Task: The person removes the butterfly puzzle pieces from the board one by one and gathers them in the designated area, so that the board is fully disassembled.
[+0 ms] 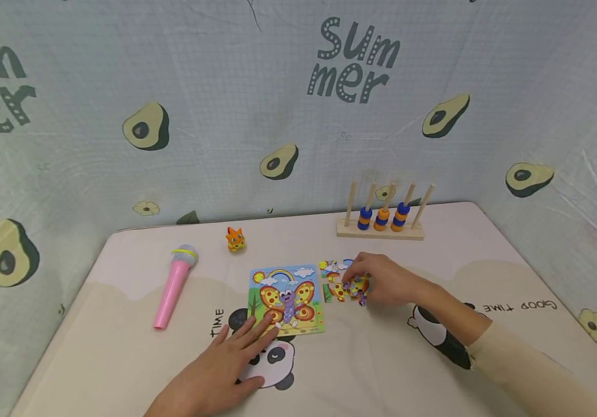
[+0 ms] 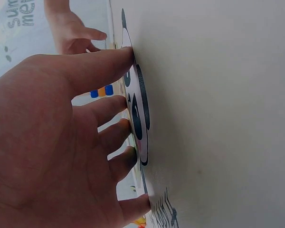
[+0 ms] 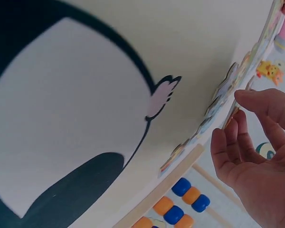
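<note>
A butterfly picture board (image 1: 286,298) lies flat on the table in the head view. Across its lower left edge rests my left hand (image 1: 225,365), fingers spread and fairly straight, thumb on the cloth. Just right of the board, my right hand (image 1: 387,281) reaches over a group of loose puzzle pieces (image 1: 334,291). In the right wrist view its thumb and fingertips pinch a thin puzzle piece (image 3: 231,116), seen nearly edge-on above the others. The hand partly hides the pieces beneath it.
A wooden bead rack (image 1: 380,231) with blue and orange beads stands at the back right. To the left lie a pink toy microphone (image 1: 174,286) and a small orange toy figure (image 1: 235,239). Printed fabric (image 1: 215,116) hangs behind and beside the table.
</note>
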Available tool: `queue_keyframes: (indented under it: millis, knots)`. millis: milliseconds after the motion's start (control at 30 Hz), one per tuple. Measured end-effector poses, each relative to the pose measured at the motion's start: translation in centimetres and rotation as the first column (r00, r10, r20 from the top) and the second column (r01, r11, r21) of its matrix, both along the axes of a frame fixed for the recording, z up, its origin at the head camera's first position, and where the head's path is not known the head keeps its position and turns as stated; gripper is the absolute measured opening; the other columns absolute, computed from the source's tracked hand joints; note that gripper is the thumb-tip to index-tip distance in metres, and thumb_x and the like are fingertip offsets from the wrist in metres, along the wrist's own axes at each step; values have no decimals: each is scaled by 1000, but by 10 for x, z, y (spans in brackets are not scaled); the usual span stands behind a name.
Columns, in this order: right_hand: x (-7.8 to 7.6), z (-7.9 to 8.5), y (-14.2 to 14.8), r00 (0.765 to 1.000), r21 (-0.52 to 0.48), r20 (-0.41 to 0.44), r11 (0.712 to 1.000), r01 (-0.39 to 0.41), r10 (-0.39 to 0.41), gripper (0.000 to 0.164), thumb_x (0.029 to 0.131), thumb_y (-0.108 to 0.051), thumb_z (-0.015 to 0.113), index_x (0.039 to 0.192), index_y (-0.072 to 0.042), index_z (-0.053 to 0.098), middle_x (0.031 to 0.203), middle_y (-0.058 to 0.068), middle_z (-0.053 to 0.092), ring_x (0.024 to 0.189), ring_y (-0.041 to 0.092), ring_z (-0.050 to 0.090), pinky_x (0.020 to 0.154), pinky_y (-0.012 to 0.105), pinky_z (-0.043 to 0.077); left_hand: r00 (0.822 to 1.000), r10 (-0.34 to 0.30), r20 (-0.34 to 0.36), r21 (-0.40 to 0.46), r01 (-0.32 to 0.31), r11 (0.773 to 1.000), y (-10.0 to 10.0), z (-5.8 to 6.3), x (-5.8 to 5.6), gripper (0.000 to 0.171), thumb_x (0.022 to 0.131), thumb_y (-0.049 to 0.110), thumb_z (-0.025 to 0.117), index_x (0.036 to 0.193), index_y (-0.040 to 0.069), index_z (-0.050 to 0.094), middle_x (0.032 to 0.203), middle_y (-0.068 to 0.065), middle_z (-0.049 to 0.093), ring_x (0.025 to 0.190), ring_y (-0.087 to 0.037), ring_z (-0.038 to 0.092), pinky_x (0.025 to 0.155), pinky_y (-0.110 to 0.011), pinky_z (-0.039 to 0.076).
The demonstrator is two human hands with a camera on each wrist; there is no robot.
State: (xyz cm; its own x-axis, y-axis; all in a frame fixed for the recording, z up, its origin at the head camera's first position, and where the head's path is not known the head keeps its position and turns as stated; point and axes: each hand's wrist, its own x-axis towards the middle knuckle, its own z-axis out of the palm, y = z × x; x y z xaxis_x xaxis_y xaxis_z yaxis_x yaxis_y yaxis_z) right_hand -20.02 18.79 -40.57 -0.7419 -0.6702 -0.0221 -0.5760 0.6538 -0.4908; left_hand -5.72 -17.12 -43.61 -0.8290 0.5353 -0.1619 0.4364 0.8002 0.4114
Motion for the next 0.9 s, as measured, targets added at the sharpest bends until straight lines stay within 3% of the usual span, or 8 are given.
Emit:
queue_keyframes:
  millis: [100,433,900]
  knots:
    - [1,-1,6,1000,-1,-3,1000,6,-6,56,70,18,70,113,-18,78,111,-1,67,104,22,63,89,39,56,1000,2,3,-1,-2,1000,0,0,0,78,97,43,69,165,31,32,175,10,16,161,-32,21,122,-73,19]
    - [-2,-6,22,999,-6,-30,999,33,-34,55,70,18,68,111,-17,78,108,-2,67,96,17,61,81,29,53,1000,4,12,-1,-4,1000,0,1,0,78,97,43,69,165,32,31,175,11,17,161,-31,21,123,-72,20]
    - [-2,-9,44,999,11,-22,999,43,-43,55,70,18,65,110,-18,78,110,-1,67,100,20,63,87,38,55,1000,-11,-23,-8,11,1000,0,1,1,78,97,40,69,165,28,32,175,9,18,161,-32,23,122,-72,22]
